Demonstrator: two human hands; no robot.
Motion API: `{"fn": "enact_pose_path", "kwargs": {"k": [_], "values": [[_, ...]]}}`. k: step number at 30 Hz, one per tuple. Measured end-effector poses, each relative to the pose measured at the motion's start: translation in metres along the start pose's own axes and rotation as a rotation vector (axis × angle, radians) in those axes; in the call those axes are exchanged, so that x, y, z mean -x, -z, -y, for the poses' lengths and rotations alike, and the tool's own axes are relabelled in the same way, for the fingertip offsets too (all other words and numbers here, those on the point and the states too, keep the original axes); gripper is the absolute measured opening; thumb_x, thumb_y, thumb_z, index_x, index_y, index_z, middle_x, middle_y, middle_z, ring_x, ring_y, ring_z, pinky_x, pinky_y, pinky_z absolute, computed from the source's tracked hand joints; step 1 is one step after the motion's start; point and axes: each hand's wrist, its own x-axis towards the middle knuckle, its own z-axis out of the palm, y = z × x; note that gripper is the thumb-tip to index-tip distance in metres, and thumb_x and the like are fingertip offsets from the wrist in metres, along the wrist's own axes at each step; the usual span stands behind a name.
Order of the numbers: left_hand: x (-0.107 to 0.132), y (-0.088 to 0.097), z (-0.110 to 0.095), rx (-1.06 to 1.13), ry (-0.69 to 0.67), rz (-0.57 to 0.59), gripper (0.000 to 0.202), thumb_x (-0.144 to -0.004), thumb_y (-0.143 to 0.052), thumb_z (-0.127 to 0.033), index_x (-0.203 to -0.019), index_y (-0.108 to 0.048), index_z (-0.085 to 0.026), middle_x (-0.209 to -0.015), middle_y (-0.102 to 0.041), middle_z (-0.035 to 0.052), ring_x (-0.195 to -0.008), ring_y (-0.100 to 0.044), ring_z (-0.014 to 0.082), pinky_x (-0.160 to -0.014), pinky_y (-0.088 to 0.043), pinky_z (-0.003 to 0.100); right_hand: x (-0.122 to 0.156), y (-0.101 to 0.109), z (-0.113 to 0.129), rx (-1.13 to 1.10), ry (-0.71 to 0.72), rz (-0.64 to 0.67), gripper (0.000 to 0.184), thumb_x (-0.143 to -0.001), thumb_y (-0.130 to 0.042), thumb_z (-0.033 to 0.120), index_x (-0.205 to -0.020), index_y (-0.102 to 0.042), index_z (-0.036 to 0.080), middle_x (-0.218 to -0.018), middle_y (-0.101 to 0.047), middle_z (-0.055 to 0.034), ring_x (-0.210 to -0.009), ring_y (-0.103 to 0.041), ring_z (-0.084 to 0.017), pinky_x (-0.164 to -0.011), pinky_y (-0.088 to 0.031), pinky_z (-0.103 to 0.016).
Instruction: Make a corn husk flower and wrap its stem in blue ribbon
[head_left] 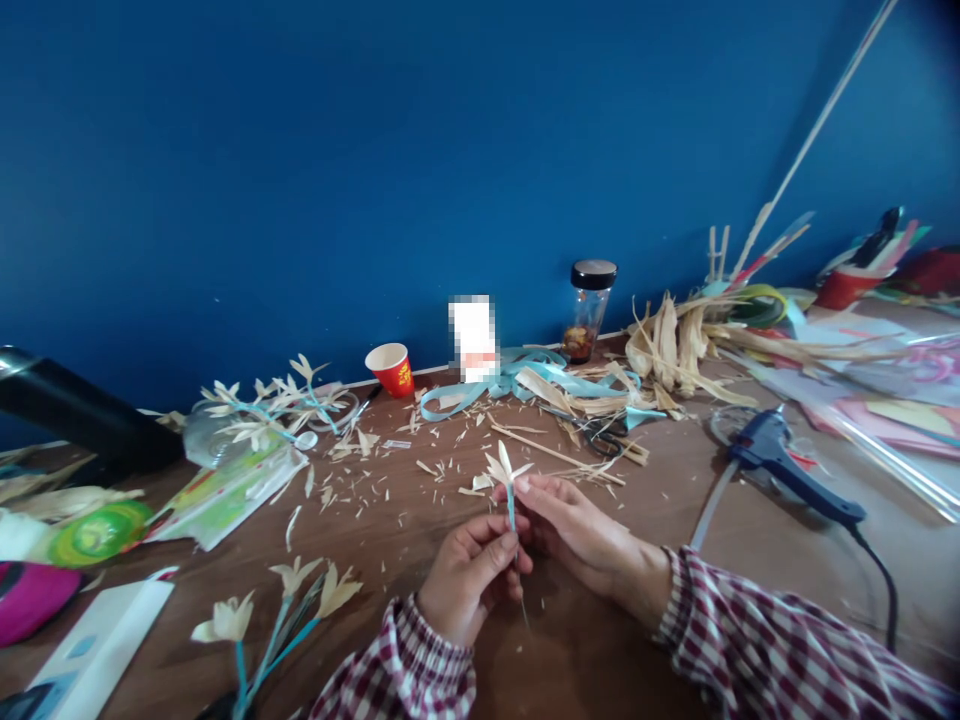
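Observation:
Between my two hands stands a small handmade flower (504,466) with pale pointed petals, upright on a thin stem partly wrapped in light blue tape. My left hand (474,575) pinches the stem low down between thumb and fingers. Higher up, my right hand (581,530) has thumb and fingers closed around the stem just under the petals; its fingertips are partly hidden. Below my left hand, the bare thin end of the stem pokes out. Cream-coloured scraps (442,470) of husk lie on the table beyond my hands.
Finished flowers (225,620) stand at the front left, more lie by the wall. A blue glue gun (795,465) with a cord rests at the right. Toward the wall are a red paper cup (392,369), a lidded jar (589,310), blue ribbon (457,398) and dried husks (667,345).

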Motion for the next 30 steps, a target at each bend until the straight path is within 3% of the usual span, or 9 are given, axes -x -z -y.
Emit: {"fn": "enact_pose_path", "kwargs": {"k": [7, 20, 30], "values": [[0.0006, 0.0006, 0.0008, -0.097, 0.005, -0.003, 0.035, -0.06, -0.078, -0.038, -0.076, -0.068, -0.009, -0.054, -0.064, 0.0034, -0.039, -0.051, 0.006, -0.042, -0.042, 0.019, -0.0007, 0.0043, -0.0024, 0.037, 0.005, -0.026, 0.027, -0.077, -0.067, 0.038, -0.077, -0.06, 0.012, -0.05, -0.051, 0.0056, -0.04, -0.048, -0.006, -0.042, -0.037, -0.018], [-0.0002, -0.0009, 0.0022, -0.063, 0.01, -0.031, 0.034, -0.058, -0.079, -0.037, -0.074, -0.069, -0.009, -0.054, -0.065, 0.0046, -0.039, -0.051, 0.0066, -0.042, -0.041, 0.02, -0.0002, 0.0023, -0.0033, -0.002, -0.012, -0.018, 0.035, -0.08, -0.061, 0.043, -0.091, -0.064, 0.01, -0.048, -0.053, 0.0051, -0.039, -0.052, -0.008, -0.042, -0.04, -0.019], [0.0006, -0.0026, 0.0004, 0.031, 0.072, -0.021, 0.036, -0.053, -0.082, -0.037, -0.072, -0.07, -0.009, -0.052, -0.064, 0.0029, -0.036, -0.05, 0.0044, -0.039, -0.04, 0.015, -0.0017, 0.0029, -0.0062, -0.047, -0.009, 0.086, 0.035, -0.081, -0.058, 0.046, -0.094, -0.06, 0.014, -0.051, -0.053, 0.0047, -0.041, -0.053, -0.009, -0.042, -0.043, -0.02]]}}
